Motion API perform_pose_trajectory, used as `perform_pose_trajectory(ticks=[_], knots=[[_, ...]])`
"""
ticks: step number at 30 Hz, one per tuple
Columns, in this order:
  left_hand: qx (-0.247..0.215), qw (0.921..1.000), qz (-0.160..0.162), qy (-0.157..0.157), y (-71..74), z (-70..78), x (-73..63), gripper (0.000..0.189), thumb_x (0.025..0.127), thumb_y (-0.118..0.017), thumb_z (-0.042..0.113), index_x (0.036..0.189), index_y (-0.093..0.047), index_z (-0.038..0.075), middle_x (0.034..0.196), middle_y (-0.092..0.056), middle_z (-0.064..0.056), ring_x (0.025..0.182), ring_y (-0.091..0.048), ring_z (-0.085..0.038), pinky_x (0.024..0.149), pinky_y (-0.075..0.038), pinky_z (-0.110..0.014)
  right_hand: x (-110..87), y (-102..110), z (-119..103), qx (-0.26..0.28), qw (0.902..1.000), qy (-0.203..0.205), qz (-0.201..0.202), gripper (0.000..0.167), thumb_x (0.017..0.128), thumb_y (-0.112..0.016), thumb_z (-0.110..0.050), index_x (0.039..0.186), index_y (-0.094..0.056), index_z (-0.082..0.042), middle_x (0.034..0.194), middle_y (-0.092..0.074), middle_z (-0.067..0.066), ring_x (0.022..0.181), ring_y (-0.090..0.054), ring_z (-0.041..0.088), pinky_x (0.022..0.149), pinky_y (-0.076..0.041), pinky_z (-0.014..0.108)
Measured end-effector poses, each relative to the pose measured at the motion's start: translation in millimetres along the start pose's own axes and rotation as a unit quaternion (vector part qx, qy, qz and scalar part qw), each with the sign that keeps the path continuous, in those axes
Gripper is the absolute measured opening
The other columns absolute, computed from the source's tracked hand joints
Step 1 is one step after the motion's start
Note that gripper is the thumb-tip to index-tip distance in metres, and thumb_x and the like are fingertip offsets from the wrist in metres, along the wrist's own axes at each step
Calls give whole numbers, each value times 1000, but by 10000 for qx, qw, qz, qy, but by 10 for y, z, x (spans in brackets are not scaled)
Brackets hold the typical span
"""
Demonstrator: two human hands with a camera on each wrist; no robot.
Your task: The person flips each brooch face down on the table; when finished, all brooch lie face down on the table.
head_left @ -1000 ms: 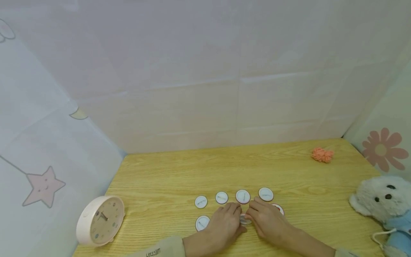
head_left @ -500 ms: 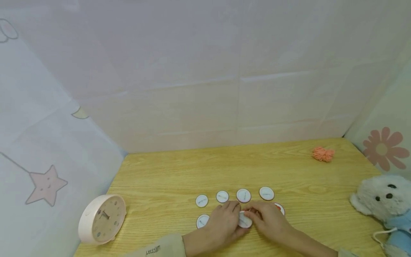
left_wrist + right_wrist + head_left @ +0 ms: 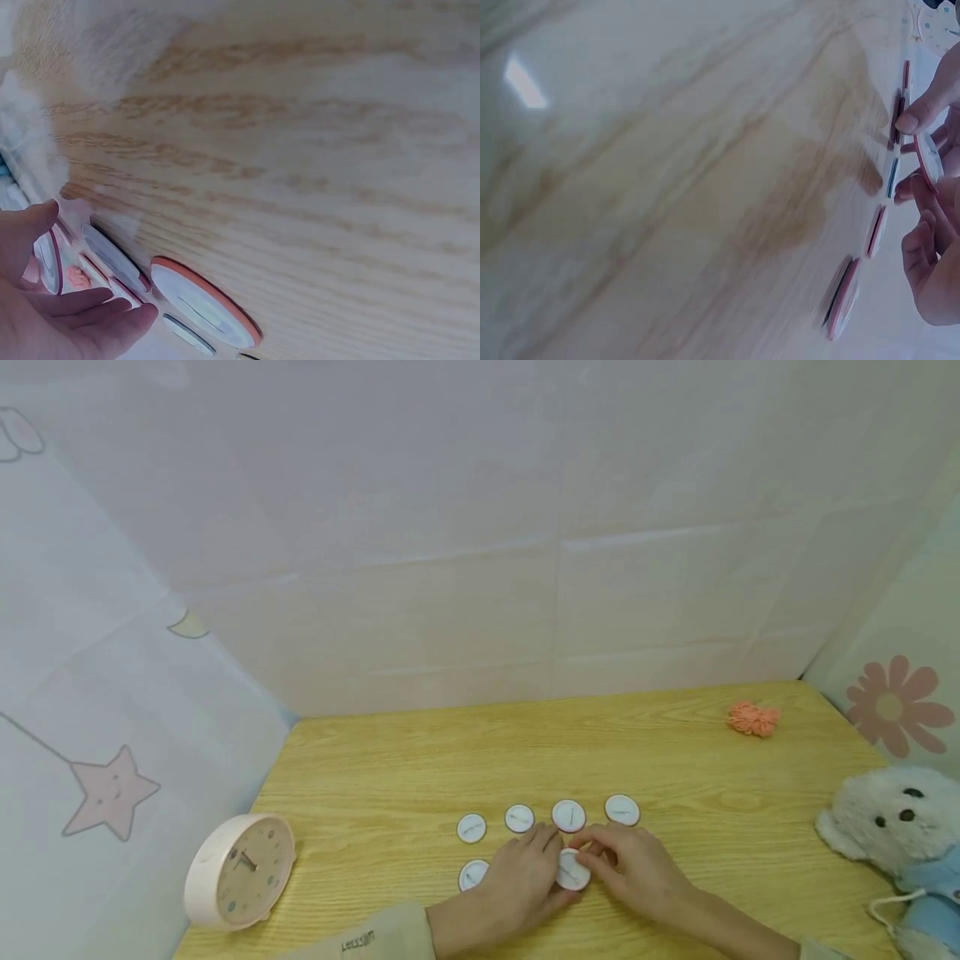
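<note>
A round pin-back badge [image 3: 573, 869] is held between both hands, its white back and pin facing the head camera. My left hand [image 3: 521, 877] grips its left edge, with the thumb near the lower rim. My right hand [image 3: 637, 870] pinches the right edge between thumb and forefinger. In the right wrist view the held badge [image 3: 928, 159] stands on edge between the left thumb and the right fingertips. Face down just beyond the hands lie a badge [image 3: 568, 816] and a second badge [image 3: 622, 810].
More face-down badges lie to the left, one farther back [image 3: 472, 828] and one beside the left wrist [image 3: 473, 875]. A pink alarm clock [image 3: 240, 872] stands at the left edge. Orange yarn [image 3: 753, 719] lies at the back right, and a white teddy bear [image 3: 888, 827] sits at right.
The held badge has tipped up, so more of its white back shows. My right hand has shifted slightly right and now hides the red-printed badge that showed beside it.
</note>
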State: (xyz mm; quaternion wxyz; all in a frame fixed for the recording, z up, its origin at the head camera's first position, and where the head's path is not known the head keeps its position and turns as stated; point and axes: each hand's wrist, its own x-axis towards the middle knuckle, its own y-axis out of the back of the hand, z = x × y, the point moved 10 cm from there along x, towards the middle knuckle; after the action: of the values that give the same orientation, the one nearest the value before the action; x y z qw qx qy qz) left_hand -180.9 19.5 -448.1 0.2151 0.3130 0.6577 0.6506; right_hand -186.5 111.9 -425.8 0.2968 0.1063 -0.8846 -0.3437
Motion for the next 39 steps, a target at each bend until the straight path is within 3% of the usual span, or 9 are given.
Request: perform_pose_trajectory(ticks=[4,9,13,19,23,32,39], knots=[[-51,9992,-405,38,-46,-26,2,69,91,-59,58,131,-55,2,138,-53,-11,127,-51,-24,100,-48,-34,-36,20,-26,-206,9985,495,-119,21,84,-77,-15,103,-69,-21,88,-62,-18,73,-52,-3,59,-46,15],[-136,9982,-585,-50,-92,-37,4,71,90,-57,59,134,-54,4,142,-50,-12,130,-48,-25,100,-48,-34,-90,16,-71,-657,9909,1149,-240,32,80,-81,-26,108,-68,-21,101,-61,-15,89,-56,2,71,-52,22],[-130,9974,-704,-82,-114,-33,12,79,89,-56,61,142,-48,4,145,-48,-12,133,-45,-26,103,-45,-34,-105,1,-107,-952,9833,1533,-253,35,78,-81,-33,108,-68,-20,103,-60,-13,92,-55,3,77,-53,27],[128,9967,-777,-182,-126,4,8,82,87,-54,64,143,-47,4,145,-49,-10,133,-45,-23,106,-42,-31,-97,-58,-85,-1183,9804,1537,-348,31,79,-81,-33,104,-69,-21,99,-57,-15,91,-53,1,83,-51,33],[269,9962,-790,-261,-129,24,-7,81,88,-51,64,142,-48,4,144,-49,-10,133,-46,-23,105,-42,-29,-96,-94,-93,-1251,9783,1594,-422,34,77,-81,-38,103,-69,-19,97,-55,-15,88,-49,1,75,-48,26],[794,9938,-670,-385,-115,65,-13,77,90,-50,64,138,-54,4,142,-52,-10,132,-46,-23,104,-42,-27,-123,-125,-54,-1445,9775,1434,-558,35,78,-79,-42,104,-72,-19,97,-52,-16,84,-43,0,68,-45,22],[1044,9887,-1036,-272,-139,81,-25,68,95,-47,58,139,-53,7,146,-48,-8,135,-43,-21,101,-45,-26,-124,-148,-36,-1559,9760,1380,-632,34,79,-79,-41,104,-74,-18,97,-53,-15,84,-44,0,70,-46,23]])
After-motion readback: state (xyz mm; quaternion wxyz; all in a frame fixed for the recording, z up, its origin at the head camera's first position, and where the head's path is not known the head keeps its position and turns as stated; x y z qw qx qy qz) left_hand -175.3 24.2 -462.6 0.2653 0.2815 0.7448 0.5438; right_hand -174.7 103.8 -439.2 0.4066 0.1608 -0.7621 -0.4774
